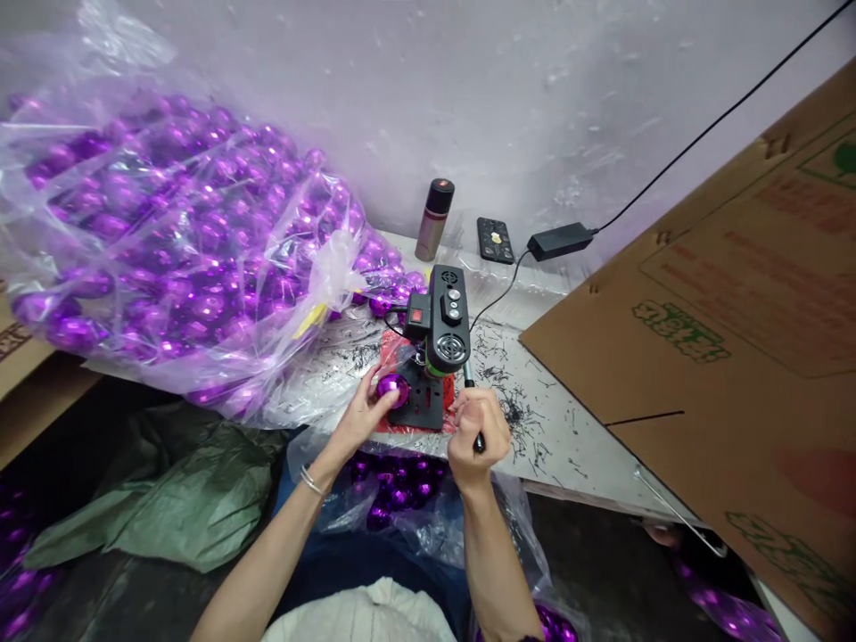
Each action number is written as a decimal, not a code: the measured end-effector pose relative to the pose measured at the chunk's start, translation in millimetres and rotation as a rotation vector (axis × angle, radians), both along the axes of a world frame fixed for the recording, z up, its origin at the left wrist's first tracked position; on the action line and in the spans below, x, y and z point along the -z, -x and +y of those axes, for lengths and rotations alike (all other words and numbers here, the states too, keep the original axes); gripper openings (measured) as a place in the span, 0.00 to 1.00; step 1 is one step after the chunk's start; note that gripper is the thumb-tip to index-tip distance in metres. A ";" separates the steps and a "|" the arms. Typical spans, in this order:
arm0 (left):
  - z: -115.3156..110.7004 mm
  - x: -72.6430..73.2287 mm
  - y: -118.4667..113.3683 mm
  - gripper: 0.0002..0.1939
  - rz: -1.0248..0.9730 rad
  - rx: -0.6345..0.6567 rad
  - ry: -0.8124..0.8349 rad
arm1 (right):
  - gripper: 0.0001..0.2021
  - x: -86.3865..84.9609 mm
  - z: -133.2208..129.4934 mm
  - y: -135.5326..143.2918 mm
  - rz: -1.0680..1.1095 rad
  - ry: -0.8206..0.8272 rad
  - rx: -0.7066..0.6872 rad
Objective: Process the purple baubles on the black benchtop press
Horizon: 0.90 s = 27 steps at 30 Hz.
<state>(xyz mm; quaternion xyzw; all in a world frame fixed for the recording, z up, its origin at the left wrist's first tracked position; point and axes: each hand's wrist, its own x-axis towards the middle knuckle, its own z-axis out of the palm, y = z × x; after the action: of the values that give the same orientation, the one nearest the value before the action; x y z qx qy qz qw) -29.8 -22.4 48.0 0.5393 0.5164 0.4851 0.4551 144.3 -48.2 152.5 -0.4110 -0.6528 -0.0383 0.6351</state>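
My left hand [366,406] has its fingers closed round a shiny purple bauble [393,390], beside the base plate of a small black bench press [449,316]. The press has a red switch and round vents on its top, and its black base [421,410] rests on a red sheet. On its right side, my right hand [480,428] is wrapped round the black-tipped lever handle [479,441]. The press head hides the spot beneath it. More purple baubles [401,481] lie in clear plastic on my lap.
A large clear bag [201,241] of purple baubles fills the left. Behind the press are a spray can [434,218], a phone [495,240] and a black power adapter [560,241]. Small dark bits [514,410] litter the table. A cardboard box [722,330] stands at right.
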 end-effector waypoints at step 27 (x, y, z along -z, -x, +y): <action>35.1 19.1 -29.7 0.30 0.479 0.161 -0.323 | 0.16 -1.8 -2.9 0.6 -0.023 0.025 -0.005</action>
<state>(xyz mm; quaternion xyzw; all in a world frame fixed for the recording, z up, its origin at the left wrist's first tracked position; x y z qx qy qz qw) -0.1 12.7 28.9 0.7431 0.4809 0.3823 0.2654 143.7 -51.1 154.3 -0.4168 -0.6616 -0.0332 0.6225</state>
